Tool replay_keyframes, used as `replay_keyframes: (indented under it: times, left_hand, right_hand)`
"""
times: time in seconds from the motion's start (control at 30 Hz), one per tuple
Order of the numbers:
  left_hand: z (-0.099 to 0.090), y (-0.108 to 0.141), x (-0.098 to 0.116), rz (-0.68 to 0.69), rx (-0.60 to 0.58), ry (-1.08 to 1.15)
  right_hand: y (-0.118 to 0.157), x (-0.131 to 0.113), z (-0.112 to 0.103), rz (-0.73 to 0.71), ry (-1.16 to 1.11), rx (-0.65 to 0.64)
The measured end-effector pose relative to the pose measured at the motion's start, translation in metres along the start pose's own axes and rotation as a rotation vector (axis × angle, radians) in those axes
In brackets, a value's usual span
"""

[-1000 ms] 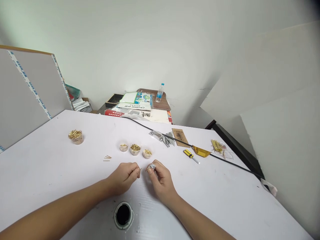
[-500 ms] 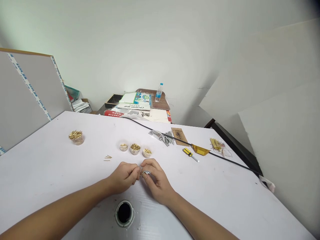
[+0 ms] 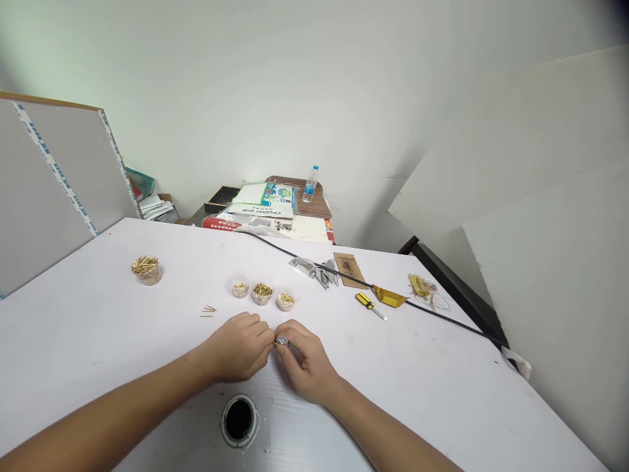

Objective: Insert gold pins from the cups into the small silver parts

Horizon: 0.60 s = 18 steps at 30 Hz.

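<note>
My right hand (image 3: 305, 360) pinches a small silvery metal piece (image 3: 282, 341) with a gold-coloured bit at its tip, between thumb and forefinger. Against it, my left hand (image 3: 240, 347) is closed, its fingertips meeting the piece's left end; whatever those fingers grip is hidden. Just beyond the hands stand three small clear cups of brass-coloured parts: a left cup (image 3: 240, 293), a middle cup (image 3: 262, 300) and a right cup (image 3: 285, 306). A few thin brass pins (image 3: 208, 309) lie loose beyond my left hand.
A fuller cup of brass pins (image 3: 153, 276) stands at the left. Below my hands is a round dark opening with a pale rim (image 3: 225, 426). To the right lie a yellow-black screwdriver (image 3: 371, 305), a black cable (image 3: 442, 315), gold tape (image 3: 390, 297), silvery packets (image 3: 325, 275) and a brown card (image 3: 350, 270).
My left hand has rolled over, its knuckles now upward and its thumb out of sight. The silvery piece shows less between the fingertips. The whole view has shifted slightly.
</note>
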State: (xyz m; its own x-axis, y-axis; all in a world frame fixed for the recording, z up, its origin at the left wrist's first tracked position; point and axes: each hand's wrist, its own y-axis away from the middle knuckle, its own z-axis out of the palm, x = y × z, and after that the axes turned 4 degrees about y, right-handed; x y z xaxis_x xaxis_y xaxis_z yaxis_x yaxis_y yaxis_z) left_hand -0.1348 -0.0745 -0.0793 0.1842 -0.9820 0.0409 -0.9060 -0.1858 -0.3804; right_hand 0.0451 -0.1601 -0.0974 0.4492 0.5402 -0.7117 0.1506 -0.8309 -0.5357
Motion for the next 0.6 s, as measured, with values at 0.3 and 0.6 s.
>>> replay_keyframes:
  times: [0.3, 0.6]
  left_hand:
    - [0.0041, 0.0006, -0.0013, 0.018, -0.077, -0.239]
    - [0.0043, 0.0018, 0.0018, -0.218, 0.013, 0.322]
  right_hand:
    - [0.001, 0.0011, 0.0012, 0.047, 0.079, 0.001]
    - [-0.0015, 0.0038, -0.0021, 0.098, -0.008, 0.033]
